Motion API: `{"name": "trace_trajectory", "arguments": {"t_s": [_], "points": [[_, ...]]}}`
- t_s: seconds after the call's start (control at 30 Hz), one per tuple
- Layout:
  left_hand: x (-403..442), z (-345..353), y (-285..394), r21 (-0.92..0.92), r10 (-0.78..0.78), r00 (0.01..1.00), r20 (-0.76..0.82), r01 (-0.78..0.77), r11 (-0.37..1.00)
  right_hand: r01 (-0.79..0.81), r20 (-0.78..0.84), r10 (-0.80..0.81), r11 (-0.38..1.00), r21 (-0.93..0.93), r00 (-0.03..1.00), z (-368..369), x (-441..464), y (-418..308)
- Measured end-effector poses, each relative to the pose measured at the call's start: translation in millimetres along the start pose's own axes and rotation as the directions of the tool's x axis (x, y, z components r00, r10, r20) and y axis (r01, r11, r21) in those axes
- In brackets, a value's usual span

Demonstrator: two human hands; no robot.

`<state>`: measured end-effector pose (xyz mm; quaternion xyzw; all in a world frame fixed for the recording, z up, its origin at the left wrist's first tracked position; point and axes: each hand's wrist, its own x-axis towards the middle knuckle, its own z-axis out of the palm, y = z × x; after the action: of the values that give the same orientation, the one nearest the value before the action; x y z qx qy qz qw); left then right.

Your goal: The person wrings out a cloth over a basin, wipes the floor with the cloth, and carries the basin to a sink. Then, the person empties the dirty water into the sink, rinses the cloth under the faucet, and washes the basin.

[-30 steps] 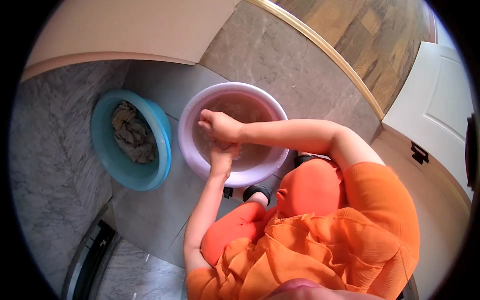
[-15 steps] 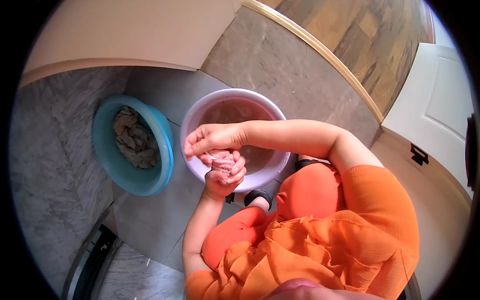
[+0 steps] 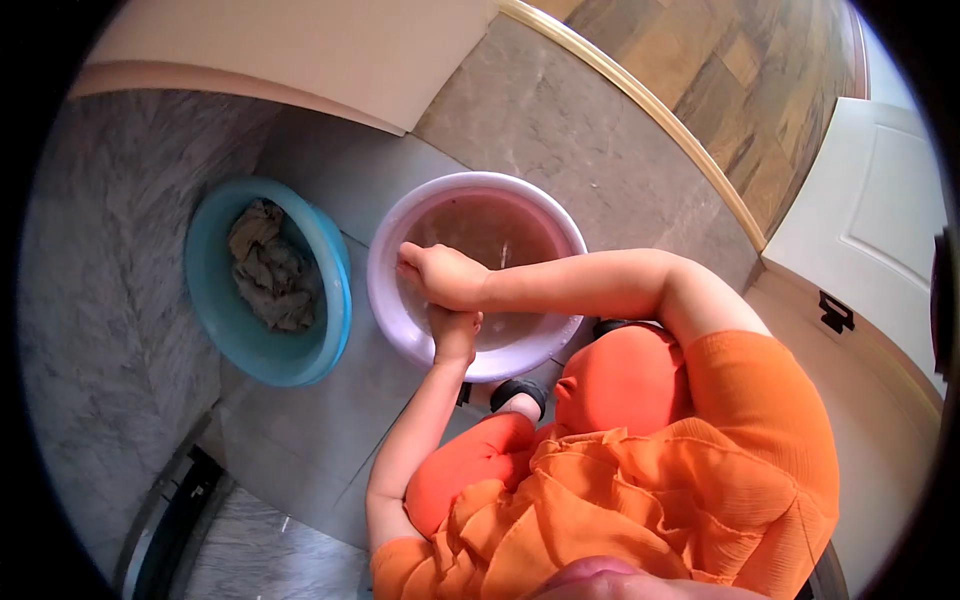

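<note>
My right hand is closed in a fist over the left side of a lilac basin. Just below it and partly covered by it is my left hand, fingers curled and mostly hidden. The pink cloth both hands gripped a moment earlier is now concealed by them. Murky brownish water fills part of the basin.
A blue basin with crumpled grey-brown cloth stands to the left on grey tiles. My knees and black shoe are close to the lilac basin. A white door is at the right.
Both hands have shifted slightly right and further over the basin. My right hand has turned into a fist above my left, and the pink cloth has gone out of sight.
</note>
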<state>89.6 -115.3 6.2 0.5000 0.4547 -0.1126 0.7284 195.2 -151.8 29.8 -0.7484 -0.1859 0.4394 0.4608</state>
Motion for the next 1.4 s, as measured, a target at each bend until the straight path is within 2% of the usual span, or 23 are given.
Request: {"name": "trace_trajectory", "arguments": {"t_s": [0.1,0.2,0.23,0.3,0.37,0.43,0.47,0.5,0.53,0.57,0.63,0.73,0.83,0.87,0.9,0.97,1.03,1.07,1.13,1.2,1.3,1.33,1.4], "points": [[19,-2,-35,-0.032,0.166,0.978,-0.129,-0.171,0.985,-0.025,0.042,0.030,0.993,-0.116,0.999,8,-8,5],[9,-12,-17,0.146,0.016,0.995,0.098,-0.030,0.989,0.019,0.039,-0.016,0.997,-0.068,0.999,22,0,33],[-5,-19,-3,0.270,-0.128,0.971,0.202,0.070,0.960,0.046,0.208,-0.048,0.999,0.013,0.977,15,-2,29],[-27,-34,17,0.102,-0.093,0.929,0.358,0.060,0.993,0.056,0.512,-0.142,0.982,0.180,0.847,-19,-9,6],[-31,-55,25,0.071,-0.075,0.909,0.410,0.050,0.996,-0.213,0.562,-0.306,0.706,0.675,0.768,-36,-12,4],[-25,-73,18,0.158,-0.069,0.930,0.360,0.012,0.987,-0.476,0.602,0.181,0.795,0.376,0.778,-31,-1,38],[-17,-71,1,0.231,0.159,0.967,0.200,-0.205,0.951,0.034,0.534,0.087,0.977,-0.212,0.841,-24,-1,55],[-7,-83,-8,0.466,0.181,0.971,0.154,-0.233,0.854,0.468,0.534,-0.032,0.527,-0.710,0.845,-18,-4,64],[-1,-82,-11,0.392,0.302,0.942,0.145,-0.334,0.857,0.093,0.501,0.043,0.965,-0.243,0.865,-26,-15,46],[2,-78,-16,0.311,0.412,0.903,0.124,-0.430,0.848,-0.297,0.505,0.178,0.940,0.165,0.845,-27,-29,25],[-18,-56,18,0.651,0.471,0.874,0.122,-0.429,0.627,-0.329,0.490,0.115,0.866,0.376,0.864,-30,-38,3],[-37,-35,52,0.721,0.496,0.823,0.277,-0.520,0.458,-0.030,0.397,0.072,0.993,-0.111,0.915,-41,-30,-10],[-59,-35,81,0.753,0.679,0.671,0.298,-0.603,0.264,-0.234,0.386,0.209,0.972,0.020,0.898,-46,-30,-17],[-65,-41,89,0.637,0.789,0.556,0.260,-0.713,0.293,-0.279,0.385,0.199,0.946,0.166,0.901,-48,-32,-24],[-62,-52,80,0.255,0.745,0.641,0.184,-0.763,0.594,-0.319,0.388,0.188,0.896,0.308,0.902,-46,-36,-30],[-68,-53,87,-0.298,0.376,0.776,0.507,-0.252,0.921,-0.210,0.426,0.035,0.905,0.371,0.904,-38,-36,-29],[-59,-47,91,-0.184,0.057,0.599,0.798,0.154,0.971,0.144,0.511,-0.252,0.960,0.242,0.822,-38,-28,-25],[-54,-51,92,-0.007,-0.069,0.595,0.801,0.124,0.992,0.116,0.544,-0.200,0.976,0.185,0.815,-45,-31,-20],[-50,-40,83,-0.049,0.232,0.822,0.521,-0.242,0.969,0.041,0.456,-0.231,0.920,0.390,0.859,-60,-23,-2],[-45,-28,84,0.137,0.519,0.831,0.198,-0.548,0.825,0.016,0.399,-0.253,0.860,0.510,0.882,-69,-20,6],[-55,9,94,0.347,0.472,0.831,0.295,-0.553,0.757,0.045,0.348,-0.290,0.821,0.569,0.891,-83,-23,1],[-54,13,94,0.515,0.396,0.857,0.329,-0.515,0.685,0.209,0.317,-0.269,0.955,0.211,0.909,-99,-32,-8],[-44,20,100,0.359,0.203,0.950,0.236,-0.280,0.890,0.358,0.172,-0.404,0.901,0.244,0.899,-111,-37,6]]}}
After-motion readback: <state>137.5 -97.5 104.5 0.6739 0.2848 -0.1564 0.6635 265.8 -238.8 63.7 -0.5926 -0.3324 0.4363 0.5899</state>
